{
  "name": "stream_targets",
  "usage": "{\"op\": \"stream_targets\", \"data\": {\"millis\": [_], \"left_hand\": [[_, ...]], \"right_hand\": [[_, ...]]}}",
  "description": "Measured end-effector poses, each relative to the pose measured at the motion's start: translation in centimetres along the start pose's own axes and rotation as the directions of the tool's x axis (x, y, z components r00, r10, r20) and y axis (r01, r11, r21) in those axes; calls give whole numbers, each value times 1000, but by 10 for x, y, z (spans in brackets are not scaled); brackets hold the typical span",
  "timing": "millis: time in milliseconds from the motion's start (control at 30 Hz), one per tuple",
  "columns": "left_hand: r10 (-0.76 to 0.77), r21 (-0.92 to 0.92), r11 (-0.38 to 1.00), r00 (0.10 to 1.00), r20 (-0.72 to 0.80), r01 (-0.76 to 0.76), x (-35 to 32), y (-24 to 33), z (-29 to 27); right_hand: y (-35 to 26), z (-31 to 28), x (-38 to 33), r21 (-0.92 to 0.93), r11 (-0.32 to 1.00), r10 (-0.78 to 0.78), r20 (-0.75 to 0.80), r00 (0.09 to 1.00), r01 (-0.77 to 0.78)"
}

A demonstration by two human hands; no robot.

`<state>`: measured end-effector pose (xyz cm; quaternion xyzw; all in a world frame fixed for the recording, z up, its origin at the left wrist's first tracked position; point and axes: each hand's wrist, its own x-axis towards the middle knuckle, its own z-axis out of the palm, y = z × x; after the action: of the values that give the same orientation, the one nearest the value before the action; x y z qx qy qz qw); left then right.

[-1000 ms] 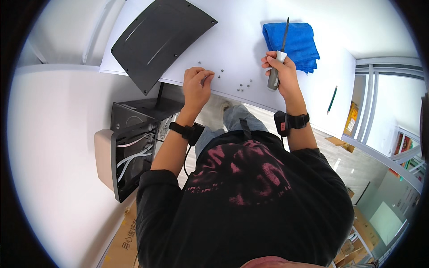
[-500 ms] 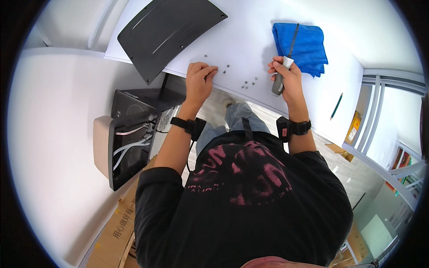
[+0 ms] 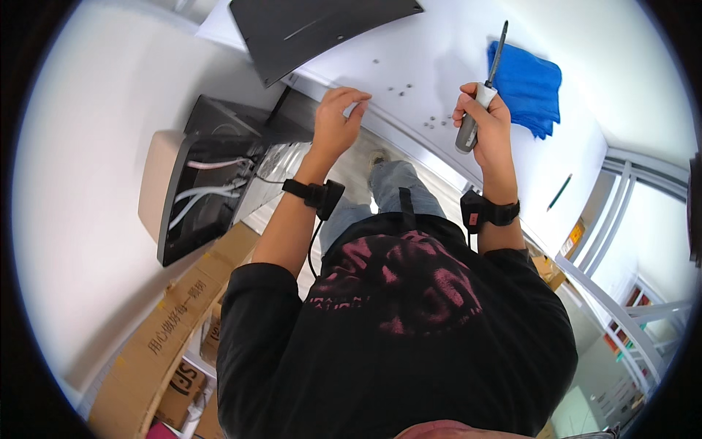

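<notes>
My right hand (image 3: 488, 121) grips a screwdriver (image 3: 466, 134) by its grey handle, its dark shaft pointing away from me over the edge of a blue cloth (image 3: 532, 91). Near the front edge of the white table (image 3: 468, 29), my left hand (image 3: 338, 121) is raised with thumb and fingers apart, and nothing shows between them. Beyond its fingertips lie a few small screws (image 3: 401, 94). Several more screws (image 3: 431, 118) sit closer to my right hand, and a single screw (image 3: 376, 61) lies farther back. At the far left is a dark curved panel (image 3: 314, 36) with holes along its rim.
An open dark housing (image 3: 205, 190) with white cables and a beige side stands left of the table. Below it is a cardboard box (image 3: 157, 329). A green pencil (image 3: 561, 192) lies at the table's right. Grey metal framing (image 3: 607, 212) stands beyond it.
My left hand has let go of a screw, which now lies with two others, and its fingers have parted and drawn back. The view has shifted. The screwdriver stays in my right hand.
</notes>
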<state>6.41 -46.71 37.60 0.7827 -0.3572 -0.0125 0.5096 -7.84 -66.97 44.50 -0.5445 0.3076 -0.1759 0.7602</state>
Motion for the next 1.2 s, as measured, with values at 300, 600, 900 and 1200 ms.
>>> {"op": "stream_targets", "data": {"millis": [300,600,900,1200], "left_hand": [[-550,-344,792,834,-42,505,-196,-60,-96],[-760,-684,393,636,135,614,-316,-99,-113],[-583,-740,496,806,104,454,-319,-233,-55],[-440,-706,637,898,-2,311,-314,-326,-2]], "right_hand": [[74,137,-56,-200,967,232,442,866,-156],[251,195,-150,-228,889,444,639,628,-398],[377,153,-96,-234,913,408,590,697,-335],[511,107,-53,-6,948,194,803,563,-318]]}}
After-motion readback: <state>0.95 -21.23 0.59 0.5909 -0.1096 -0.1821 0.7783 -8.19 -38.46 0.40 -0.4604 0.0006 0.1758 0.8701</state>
